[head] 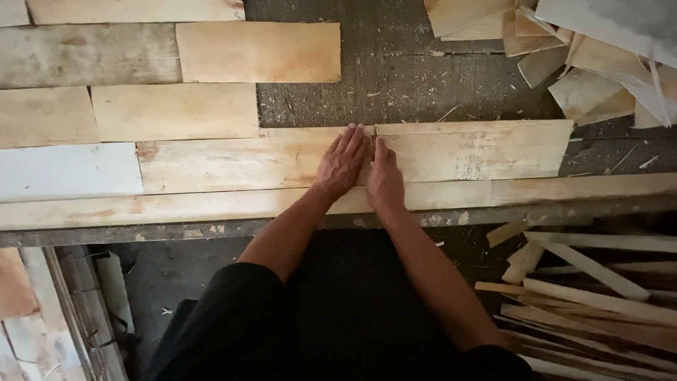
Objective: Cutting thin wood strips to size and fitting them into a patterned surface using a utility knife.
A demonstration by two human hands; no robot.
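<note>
Both hands are laid flat and open, nothing gripped: the left hand is pressed palm-down on the left veneer sheet, and the right hand on the right veneer sheet, with the fingertips set just beside the seam where the two sheets meet. These sheets are lying in the near row on the dark counter, with further pale sheets arranged in rows behind them to the left. A loose heap of veneer pieces is seen at the far right corner, and wooden offcuts are piled below the counter's front edge.

Pale tan veneer sheets, one whitish
</note>
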